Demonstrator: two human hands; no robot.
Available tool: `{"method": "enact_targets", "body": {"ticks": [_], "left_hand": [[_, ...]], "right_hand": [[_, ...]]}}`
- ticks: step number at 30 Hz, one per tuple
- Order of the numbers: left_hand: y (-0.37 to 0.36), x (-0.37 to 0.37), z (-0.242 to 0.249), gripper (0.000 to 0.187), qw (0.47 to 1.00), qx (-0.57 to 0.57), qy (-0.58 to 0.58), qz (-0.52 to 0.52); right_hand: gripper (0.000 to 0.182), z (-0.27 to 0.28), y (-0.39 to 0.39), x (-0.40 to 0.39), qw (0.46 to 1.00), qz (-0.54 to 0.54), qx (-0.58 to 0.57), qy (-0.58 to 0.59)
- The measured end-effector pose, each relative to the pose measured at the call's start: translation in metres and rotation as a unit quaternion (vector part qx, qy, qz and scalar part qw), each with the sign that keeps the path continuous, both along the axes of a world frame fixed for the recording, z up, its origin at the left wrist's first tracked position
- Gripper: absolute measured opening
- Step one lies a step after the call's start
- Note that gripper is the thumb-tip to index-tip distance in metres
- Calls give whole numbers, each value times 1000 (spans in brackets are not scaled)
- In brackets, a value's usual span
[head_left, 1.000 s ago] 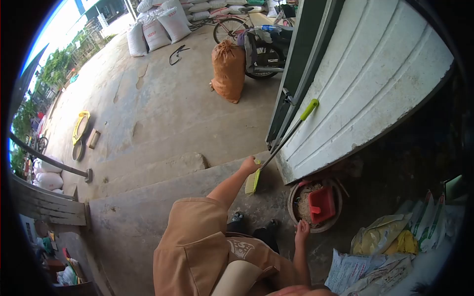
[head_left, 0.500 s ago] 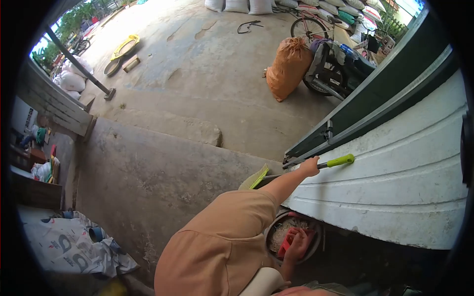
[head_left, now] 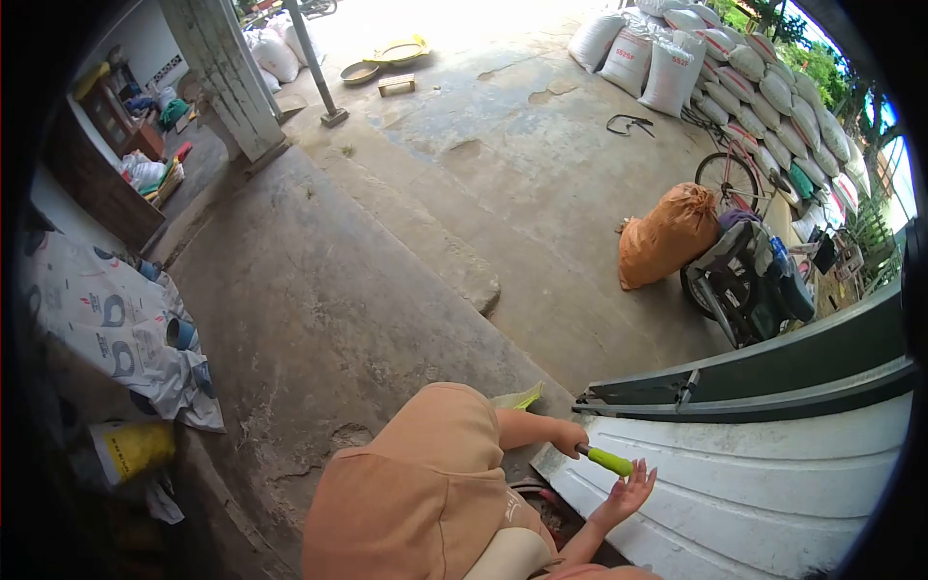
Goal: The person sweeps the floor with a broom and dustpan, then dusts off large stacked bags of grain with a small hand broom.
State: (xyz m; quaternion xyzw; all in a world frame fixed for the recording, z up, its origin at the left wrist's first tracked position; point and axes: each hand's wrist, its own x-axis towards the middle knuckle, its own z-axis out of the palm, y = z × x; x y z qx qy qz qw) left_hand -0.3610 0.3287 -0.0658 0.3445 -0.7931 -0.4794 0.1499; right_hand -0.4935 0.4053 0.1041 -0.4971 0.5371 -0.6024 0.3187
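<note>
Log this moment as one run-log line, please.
left hand: grips broom handle | right hand: open, beside handle | broom head: on concrete floor

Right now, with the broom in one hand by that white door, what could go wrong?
Only the left hand grips the broom handle, near its green end, so control of the head may be weak; the right hand is open beside it. The handle end sits close to the white door and could knock it. The concrete step edge ahead is chipped and uneven, so a foot could catch there.
</note>
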Motion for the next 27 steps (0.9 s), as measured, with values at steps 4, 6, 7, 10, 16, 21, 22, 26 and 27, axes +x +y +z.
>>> {"method": "enact_targets", "body": {"ticks": [4, 6, 7, 10, 16, 21, 22, 26, 27], "left_hand": [[25, 25, 8, 19, 995, 32, 90, 7], [20, 34, 23, 19, 992, 38, 124, 2], [17, 37, 33, 22, 991, 49, 127, -15], [17, 57, 57, 27, 986, 58, 152, -25], [35, 70, -87, 30, 928, -3, 371, 24], [66, 167, -48, 27, 985, 115, 127, 1], [61, 174, -35, 27, 984, 117, 134, -2], [47, 194, -5, 30, 990, 73, 114, 46], [37, 201, -1, 31, 993, 42, 98, 58]], "right_hand": [[20, 41, -24, 56, 966, 254, 39, -38], [23, 61, -30, 76, 956, 278, 24, -87], [23, 77, -29, 89, 963, 257, 4, -77], [24, 101, -30, 131, 970, 244, 8, -22], [7, 4, -21, 203, 931, 320, 45, 166], [6, 3, -17, 225, 927, 327, 178, 49], [6, 7, -19, 228, 922, 346, 173, 35], [11, 46, -17, 243, 939, 306, 150, 53], [13, 49, -17, 247, 949, 275, 139, 60]]}}
